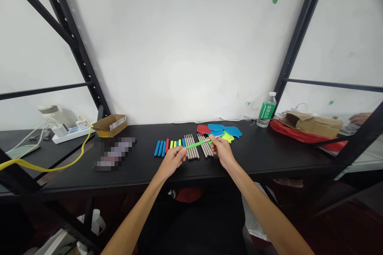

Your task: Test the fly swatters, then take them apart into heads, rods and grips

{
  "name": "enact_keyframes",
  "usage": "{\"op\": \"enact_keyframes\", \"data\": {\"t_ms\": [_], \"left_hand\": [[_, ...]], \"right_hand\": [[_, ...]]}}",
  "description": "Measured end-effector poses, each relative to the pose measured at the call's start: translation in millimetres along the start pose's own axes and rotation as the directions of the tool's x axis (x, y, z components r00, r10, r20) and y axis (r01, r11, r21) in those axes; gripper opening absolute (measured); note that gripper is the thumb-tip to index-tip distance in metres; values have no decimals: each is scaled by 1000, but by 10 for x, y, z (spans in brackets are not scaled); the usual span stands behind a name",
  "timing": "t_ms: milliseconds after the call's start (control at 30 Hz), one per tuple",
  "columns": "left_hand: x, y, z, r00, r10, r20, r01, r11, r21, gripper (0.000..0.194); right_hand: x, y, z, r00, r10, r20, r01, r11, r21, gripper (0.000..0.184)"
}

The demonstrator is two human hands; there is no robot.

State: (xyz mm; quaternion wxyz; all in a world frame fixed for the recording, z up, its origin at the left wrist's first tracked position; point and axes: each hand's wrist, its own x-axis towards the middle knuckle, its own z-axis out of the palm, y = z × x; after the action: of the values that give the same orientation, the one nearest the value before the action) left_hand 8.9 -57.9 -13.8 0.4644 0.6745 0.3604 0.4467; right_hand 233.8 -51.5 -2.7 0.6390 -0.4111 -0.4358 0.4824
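Note:
A thin rod with a green grip point(196, 144) and a silver metal shaft is held level between my hands above the black table point(134, 171). My left hand point(174, 157) is closed on the green end. With thumb and fingers, my right hand point(221, 150) pinches the silver part. Beneath lie two groups of metal rods point(192, 150), side by side. To their left is a row of blue tubes point(160, 148), a red tube point(167, 145) and yellow tubes point(173, 144). Flat blue pieces point(232, 131), a red piece point(203, 129) and yellow-green pieces point(228, 137) overlap behind my right hand.
An open cardboard box point(110, 126) stands at the left, near a power strip point(73, 132) and yellow cable point(85, 147). A water bottle point(267, 110) stands at the back right. Beyond it lie a red bag point(295, 134) and brown cardboard point(312, 123). Another person's hand point(360, 119) shows far right.

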Motion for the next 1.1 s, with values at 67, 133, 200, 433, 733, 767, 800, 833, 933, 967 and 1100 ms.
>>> {"op": "enact_keyframes", "data": {"t_ms": [67, 133, 200, 433, 733, 767, 800, 833, 933, 967, 1100], "left_hand": [[0, -18, -4, 1000, 19, 10, -19, 999, 40, 46], [2, -36, -11, 1000, 25, 15, -26, 997, 72, 45], [2, -44, -18, 999, 36, 15, -37, 993, 112, 45], [-52, 73, 45, 998, 47, 52, -55, 985, 161, 42], [14, -9, 30, 993, -15, -113, 9, 999, -50, 43], [22, -21, 26, 992, -20, -128, 12, 998, -57, 43], [27, -28, 25, 991, -18, -129, 11, 998, -56, 43], [30, -31, 25, 993, -15, -121, 9, 999, -50, 43], [28, -31, 28, 995, -6, -101, 2, 999, -39, 42], [28, -31, 27, 994, -6, -105, 2, 999, -40, 42], [29, -43, 15, 993, -4, -115, 0, 999, -37, 43]], "right_hand": [[-6, 0, 1, 1000, -6, -1, 6, 1000, -10, 51], [-8, -5, 0, 1000, -25, 4, 25, 1000, -18, 52], [-10, -13, -2, 999, -52, 4, 52, 998, -28, 53], [-48, -27, 42, 995, -99, 22, 101, 988, -116, 52], [55, -319, -300, 962, -158, 225, 274, 584, -764, 34], [65, -363, -381, 971, -143, 190, 235, 455, -859, 33], [72, -399, -451, 981, -110, 159, 187, 335, -924, 33], [74, -424, -508, 989, -66, 130, 142, 227, -963, 35], [69, -439, -574, 998, 16, 59, 58, 32, -998, 45], [66, -429, -567, 999, 20, 46, 46, 3, -999, 48], [50, -386, -484, 1000, -5, 21, 21, -33, -999, 58]]}}
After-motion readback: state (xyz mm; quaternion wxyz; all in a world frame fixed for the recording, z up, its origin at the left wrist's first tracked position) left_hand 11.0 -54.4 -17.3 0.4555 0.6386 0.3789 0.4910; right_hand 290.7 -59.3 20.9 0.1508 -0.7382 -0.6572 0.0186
